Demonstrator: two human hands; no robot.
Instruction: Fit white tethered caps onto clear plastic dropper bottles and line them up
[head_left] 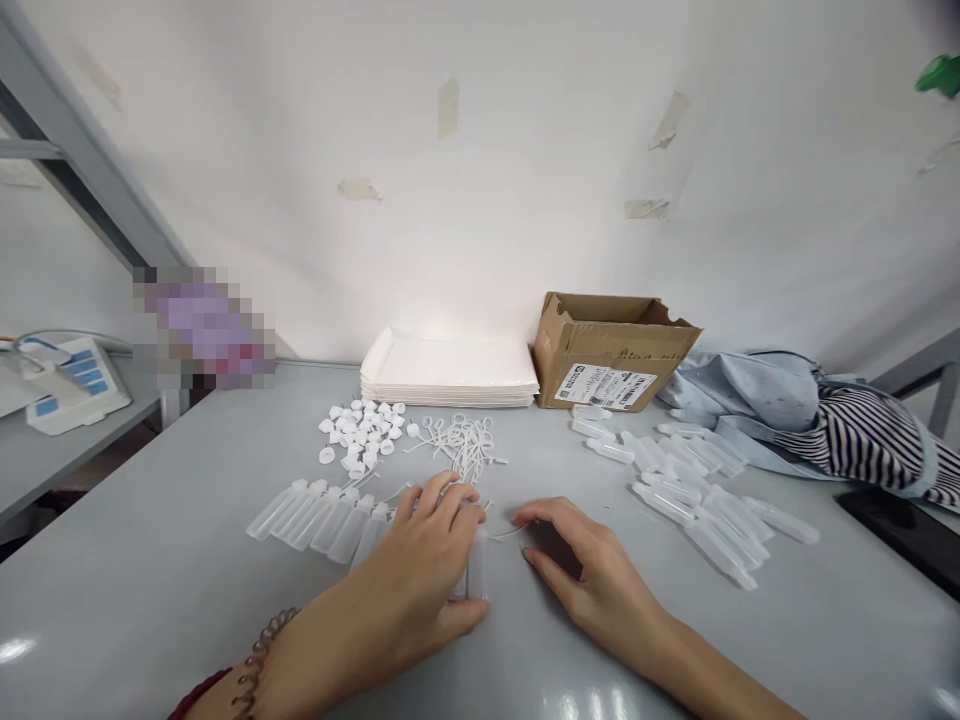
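A row of clear plastic squeeze bottles [335,522] lies side by side on the grey table [187,590]. My left hand [420,570] is arched over the row's right end, its thumb at the base of a bottle [478,570] and its fingers near the top, gripping it lengthwise. To its right, my right hand [592,575] rests with thumb and forefinger apart. A thin white stem [508,533] reaches from the bottle tops to the right forefinger; whether the finger touches it is unclear. Beyond the hands lie a heap of white caps [360,432] and a tangle of white looped stems [466,440].
More clear bottles [694,480] are scattered at the right. A stack of white padded envelopes [450,370] and a cardboard box [615,360] stand against the wall. Light blue fabric [750,390] and a black phone-like slab [904,535] lie far right.
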